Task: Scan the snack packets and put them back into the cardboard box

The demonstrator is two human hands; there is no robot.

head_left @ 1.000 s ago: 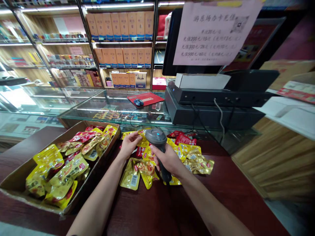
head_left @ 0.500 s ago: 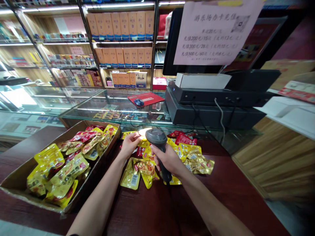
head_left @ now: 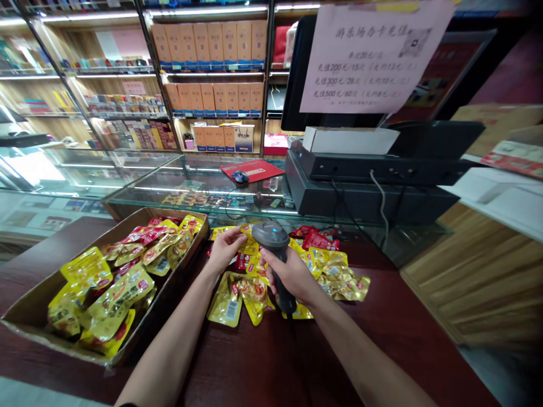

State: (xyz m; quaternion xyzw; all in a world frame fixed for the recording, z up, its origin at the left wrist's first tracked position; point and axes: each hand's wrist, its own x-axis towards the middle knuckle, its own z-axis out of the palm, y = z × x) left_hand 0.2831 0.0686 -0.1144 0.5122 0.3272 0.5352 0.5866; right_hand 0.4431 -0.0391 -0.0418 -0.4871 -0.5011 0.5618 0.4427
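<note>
My right hand [head_left: 289, 272] is wrapped round the grip of a black barcode scanner [head_left: 271, 234], whose head faces away from me and shows a small blue light. Just left of the scanner, my left hand [head_left: 226, 247] pinches the edge of a yellow snack packet [head_left: 249, 240], partly hidden behind the scanner head. Under and around both hands lie several foil snack packets, among them a gold one [head_left: 226, 299] with its barcode up, a red one [head_left: 321, 240] and a crumpled gold one [head_left: 343, 280].
An open cardboard box [head_left: 25, 297] of similar packets stands on the dark red table [head_left: 254, 367] at left. Behind is a glass display counter [head_left: 190, 178] with a mouse [head_left: 240, 177] on a red mat [head_left: 258, 169]. A black checkout machine [head_left: 365, 183] stands back right.
The bright scanning light that lit the yellow packet by my left hand is gone, and a blue light now shows on the scanner. Both hands have hardly moved.
</note>
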